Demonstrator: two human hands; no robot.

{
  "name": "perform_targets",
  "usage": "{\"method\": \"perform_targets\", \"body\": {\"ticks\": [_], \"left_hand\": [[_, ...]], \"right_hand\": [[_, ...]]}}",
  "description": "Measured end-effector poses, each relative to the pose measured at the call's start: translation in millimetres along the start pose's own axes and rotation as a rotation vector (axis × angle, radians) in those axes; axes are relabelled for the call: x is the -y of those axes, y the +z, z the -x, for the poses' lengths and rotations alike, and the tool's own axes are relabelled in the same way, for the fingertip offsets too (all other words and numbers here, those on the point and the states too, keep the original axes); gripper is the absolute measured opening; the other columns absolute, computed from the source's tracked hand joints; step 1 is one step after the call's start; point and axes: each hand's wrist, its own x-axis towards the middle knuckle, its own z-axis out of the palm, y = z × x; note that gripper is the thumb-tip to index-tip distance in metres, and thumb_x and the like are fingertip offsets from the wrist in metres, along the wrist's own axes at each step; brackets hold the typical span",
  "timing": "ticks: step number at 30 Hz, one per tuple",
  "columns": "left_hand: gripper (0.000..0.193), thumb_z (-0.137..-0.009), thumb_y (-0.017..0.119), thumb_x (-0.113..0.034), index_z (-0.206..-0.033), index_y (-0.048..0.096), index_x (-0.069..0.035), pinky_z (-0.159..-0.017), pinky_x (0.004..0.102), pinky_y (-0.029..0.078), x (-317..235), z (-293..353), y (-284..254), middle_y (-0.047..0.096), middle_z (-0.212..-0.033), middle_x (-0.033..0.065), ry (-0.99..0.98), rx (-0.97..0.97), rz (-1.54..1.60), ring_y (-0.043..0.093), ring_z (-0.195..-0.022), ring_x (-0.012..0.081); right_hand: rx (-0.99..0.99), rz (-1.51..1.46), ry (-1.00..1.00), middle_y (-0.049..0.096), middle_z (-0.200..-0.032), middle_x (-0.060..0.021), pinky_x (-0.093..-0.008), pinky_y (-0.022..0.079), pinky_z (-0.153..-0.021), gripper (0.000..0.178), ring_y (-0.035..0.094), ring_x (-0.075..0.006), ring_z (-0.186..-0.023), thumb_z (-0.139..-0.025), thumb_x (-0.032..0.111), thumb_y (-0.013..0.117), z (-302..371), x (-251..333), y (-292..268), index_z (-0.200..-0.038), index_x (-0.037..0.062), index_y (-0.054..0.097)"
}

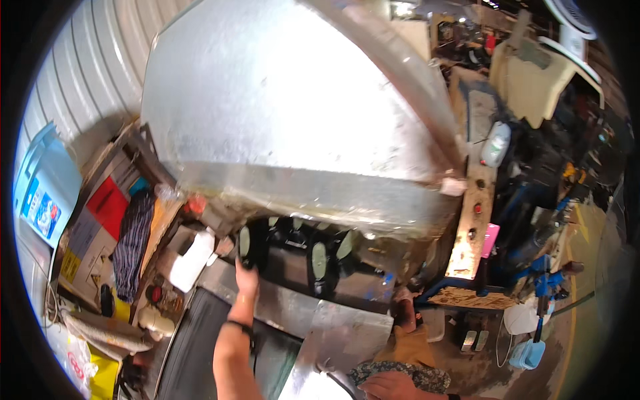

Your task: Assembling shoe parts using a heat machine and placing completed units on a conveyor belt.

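My left hand [246, 275] reaches up to the metal trough [293, 303] under a large metal hood. It meets the lower end of a black moulded piece [245, 241] with a pale green oval face and seems to grip it; the fingertips are partly hidden. Several similar black pieces [320, 261] with pale oval faces lie to the right in the dark opening. My right hand [388, 385] rests low at the front edge, fingers stretched out over dark patterned cloth [427, 377], with nothing seen in it.
The metal hood [287, 100] hangs over the opening. On the left are a white bottle [191, 259], a striped cloth [133, 237] and a light blue container [50, 183]. A panel with buttons [475, 213] stands right, beside a blue dustpan-like scoop [527, 355].
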Motion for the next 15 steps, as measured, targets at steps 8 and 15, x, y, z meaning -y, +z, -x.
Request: {"method": "perform_targets", "body": {"ticks": [8, 15], "left_hand": [[0.029, -0.090, 0.056, -0.014, -0.114, 0.062, 0.000, -0.087, 0.0454, 0.051, -69.4, 397.1, -82.6, 0.067, -0.105, 0.0178, 0.498, 0.432, 0.060, 0.063, -0.099, 0.0346], [0.023, -0.080, 0.059, -0.005, -0.103, 0.064, -0.004, -0.096, 0.0563, 0.039, -108.2, 511.5, -58.4, 0.062, -0.111, 0.0196, 1.134, 0.427, 0.005, 0.054, -0.110, 0.0425]], "right_hand": [[-0.215, -0.159, 0.041, 0.065, -0.097, -0.0085, -0.0421, 0.049, -0.087, 0.028, 0.061, -0.0272, -0.098, -0.083, 0.023, 0.061, -3.7, 31.8, -29.1, -0.106, 0.0073, 0.065], [-0.036, -0.277, -0.011, 0.053, -0.134, -0.0136, -0.0474, 0.034, -0.107, 0.053, 0.047, -0.0312, -0.125, -0.079, 0.043, 0.064, 16.9, 25.2, -50.2, -0.124, 0.0138, 0.061]]}}
